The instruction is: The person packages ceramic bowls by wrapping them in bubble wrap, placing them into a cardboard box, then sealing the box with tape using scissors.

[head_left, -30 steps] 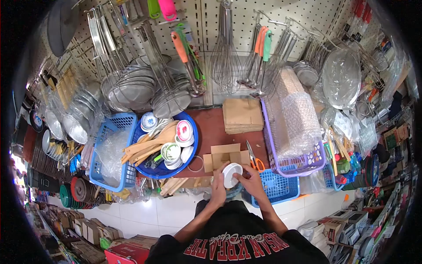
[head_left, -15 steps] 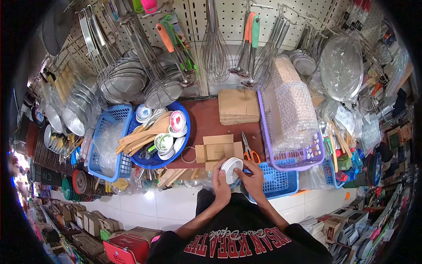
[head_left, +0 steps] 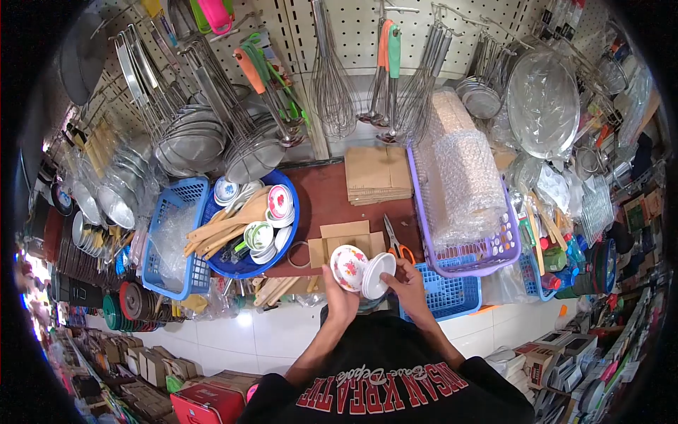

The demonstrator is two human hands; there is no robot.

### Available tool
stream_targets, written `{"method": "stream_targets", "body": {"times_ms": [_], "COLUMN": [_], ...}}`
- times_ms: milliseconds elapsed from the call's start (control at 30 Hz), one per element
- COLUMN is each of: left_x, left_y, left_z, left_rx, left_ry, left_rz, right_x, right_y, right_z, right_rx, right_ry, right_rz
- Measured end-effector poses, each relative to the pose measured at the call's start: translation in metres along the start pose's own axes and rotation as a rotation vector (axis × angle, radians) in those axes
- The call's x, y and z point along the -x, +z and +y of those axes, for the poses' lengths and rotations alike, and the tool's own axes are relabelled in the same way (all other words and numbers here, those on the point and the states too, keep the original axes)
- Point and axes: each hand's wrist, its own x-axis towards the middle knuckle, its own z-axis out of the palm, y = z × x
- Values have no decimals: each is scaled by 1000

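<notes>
My left hand point(head_left: 340, 300) grips a small bowl with a pink and red flower pattern point(head_left: 348, 266), tilted to show its decorated face. In my right hand point(head_left: 411, 288) is a small stack of white bowls point(head_left: 379, 275), held on edge right beside the flowered one. Behind them an open cardboard box point(head_left: 345, 230) sits on the red-brown table, partly covered by the bowls. Orange-handled scissors point(head_left: 402, 252) lie just right of the box, and a thin ring point(head_left: 299, 254) lies to its left.
A blue basin point(head_left: 296, 219) at the left holds wooden spatulas point(head_left: 236, 220) and more small bowls. Flat cardboard pieces point(head_left: 378, 174) are stacked at the back. A purple basket point(head_left: 474, 268) with bubble wrap point(head_left: 472, 180) stands right, above a blue basket point(head_left: 452, 291). Whisks point(head_left: 332, 106) and ladles hang behind.
The bowls were together in one white stack between both hands. Now the flowered bowl is apart in my left hand, while my right hand keeps the others. The view has shifted slightly.
</notes>
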Motion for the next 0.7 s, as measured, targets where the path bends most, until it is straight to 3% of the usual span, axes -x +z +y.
{"method": "stream_targets", "body": {"times_ms": [300, 700], "left_x": [4, 19], "left_y": [-8, -11], "left_z": [29, -1], "left_rx": [-49, -382], "left_ry": [-76, -23], "left_rz": [-146, -322], "right_x": [4, 12], "right_y": [-12, -8], "right_z": [5, -17], "right_rx": [-296, 119], "right_ry": [127, -107], "right_rz": [13, 14]}}
